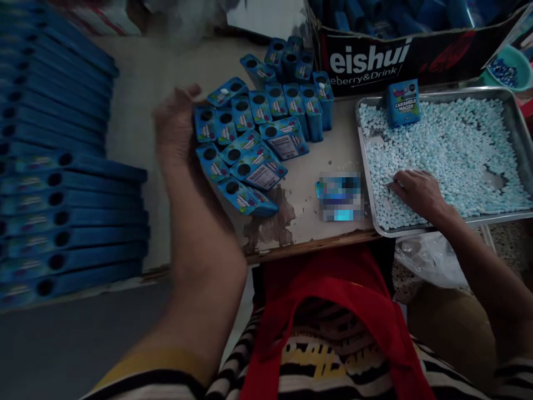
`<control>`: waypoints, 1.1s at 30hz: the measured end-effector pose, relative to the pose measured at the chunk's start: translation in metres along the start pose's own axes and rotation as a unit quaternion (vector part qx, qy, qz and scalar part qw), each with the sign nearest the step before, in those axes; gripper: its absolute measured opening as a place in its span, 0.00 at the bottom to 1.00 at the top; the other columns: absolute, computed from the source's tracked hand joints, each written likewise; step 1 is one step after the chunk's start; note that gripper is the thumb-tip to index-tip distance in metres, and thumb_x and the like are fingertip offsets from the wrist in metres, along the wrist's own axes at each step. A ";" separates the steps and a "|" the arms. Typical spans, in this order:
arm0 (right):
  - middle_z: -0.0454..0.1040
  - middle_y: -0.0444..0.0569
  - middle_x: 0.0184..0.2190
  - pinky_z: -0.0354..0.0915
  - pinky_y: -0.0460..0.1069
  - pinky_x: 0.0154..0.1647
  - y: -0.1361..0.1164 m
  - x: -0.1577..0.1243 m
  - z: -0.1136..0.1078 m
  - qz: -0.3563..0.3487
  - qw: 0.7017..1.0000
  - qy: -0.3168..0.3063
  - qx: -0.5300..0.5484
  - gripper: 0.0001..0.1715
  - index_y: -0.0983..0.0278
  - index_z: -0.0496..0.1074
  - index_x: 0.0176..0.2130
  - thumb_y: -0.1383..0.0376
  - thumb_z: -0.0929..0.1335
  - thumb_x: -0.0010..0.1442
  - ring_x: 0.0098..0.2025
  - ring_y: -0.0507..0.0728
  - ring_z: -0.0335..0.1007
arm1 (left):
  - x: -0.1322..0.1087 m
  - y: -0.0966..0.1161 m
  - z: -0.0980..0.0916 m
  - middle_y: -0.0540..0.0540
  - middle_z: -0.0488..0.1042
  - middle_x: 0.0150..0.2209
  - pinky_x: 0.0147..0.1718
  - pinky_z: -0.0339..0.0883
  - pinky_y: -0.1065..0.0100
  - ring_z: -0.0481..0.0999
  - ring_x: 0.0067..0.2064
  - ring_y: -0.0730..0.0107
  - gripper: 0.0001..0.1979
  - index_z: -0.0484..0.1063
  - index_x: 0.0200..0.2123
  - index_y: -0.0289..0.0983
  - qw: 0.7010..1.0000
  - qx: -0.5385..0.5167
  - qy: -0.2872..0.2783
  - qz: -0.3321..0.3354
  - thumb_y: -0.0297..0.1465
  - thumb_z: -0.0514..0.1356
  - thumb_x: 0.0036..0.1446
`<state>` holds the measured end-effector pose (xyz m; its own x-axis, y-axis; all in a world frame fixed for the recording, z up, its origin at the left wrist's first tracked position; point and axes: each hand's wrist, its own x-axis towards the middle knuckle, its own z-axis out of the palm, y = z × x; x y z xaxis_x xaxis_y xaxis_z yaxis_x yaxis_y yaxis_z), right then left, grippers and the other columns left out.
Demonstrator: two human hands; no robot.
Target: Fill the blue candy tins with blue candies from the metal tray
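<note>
My left hand (177,122), slightly blurred, lies along the left side of a cluster of small blue boxes (260,106). Its fingers look stretched out, and I see nothing in its grip. Most of these boxes stand with a round dark hole facing up; a few at the front are tilted. Over at the right, my right hand (418,191) reaches into a metal tray (366,166) of small pale blue candies (453,144). Its fingers are bent together, tips down among the candies; what they pinch is hidden. One blue box (403,104) stands on the candies at the tray's back.
Long rows of blue boxes (79,216) fill the left side. A black carton (400,55) holding more blue packs stands behind the tray. A teal bowl (520,69) sits at the back right. A pixelated blue item (339,191) lies near the worn table edge.
</note>
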<state>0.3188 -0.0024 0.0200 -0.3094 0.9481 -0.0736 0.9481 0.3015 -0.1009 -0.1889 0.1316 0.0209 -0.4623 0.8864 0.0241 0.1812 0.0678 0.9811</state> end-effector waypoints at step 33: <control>0.86 0.54 0.36 0.84 0.48 0.40 -0.116 0.016 -0.036 0.237 0.431 -0.080 0.867 0.14 0.69 0.79 0.40 0.77 0.65 0.73 0.36 0.55 0.85 | -0.213 0.007 0.080 0.42 0.84 0.57 0.66 0.67 0.47 0.79 0.60 0.51 0.20 0.82 0.60 0.47 0.786 0.202 -0.132 0.570 0.26 0.60 0.71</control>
<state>0.2068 -0.0186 0.0665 -0.2437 0.8002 -0.5480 -0.5289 -0.5833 -0.6165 -0.0194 -0.0202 0.0077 0.3861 0.5381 0.7492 0.6331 -0.7453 0.2091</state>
